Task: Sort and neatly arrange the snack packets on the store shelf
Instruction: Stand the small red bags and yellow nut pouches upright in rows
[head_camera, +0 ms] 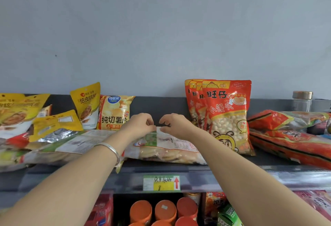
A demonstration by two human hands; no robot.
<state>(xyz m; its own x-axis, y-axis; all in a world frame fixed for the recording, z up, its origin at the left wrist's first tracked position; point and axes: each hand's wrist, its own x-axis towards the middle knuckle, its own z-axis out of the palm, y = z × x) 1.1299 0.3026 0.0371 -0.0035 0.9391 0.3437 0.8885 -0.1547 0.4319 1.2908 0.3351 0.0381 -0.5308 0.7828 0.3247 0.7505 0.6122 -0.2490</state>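
A clear biscuit packet (pixel 166 151) with a green and white label lies flat on the dark top shelf (pixel 232 167), its back side up. My left hand (pixel 140 124) and my right hand (pixel 176 125) both pinch its far top edge, fingers curled, close together. A silver bangle sits on my left wrist. A similar flat packet (pixel 59 147) lies to the left. Red packets of small round buns (pixel 225 114) stand upright just right of my hands. A yellow potato chip bag (pixel 114 112) stands left of them.
Yellow walnut pouches (pixel 87 104) stand and lie at the left. Long red packets (pixel 290 141) lie at the right, with a glass jar (pixel 301 101) behind. A price tag (pixel 161 182) hangs on the shelf front. Orange-lidded tubs (pixel 165 209) fill the shelf below.
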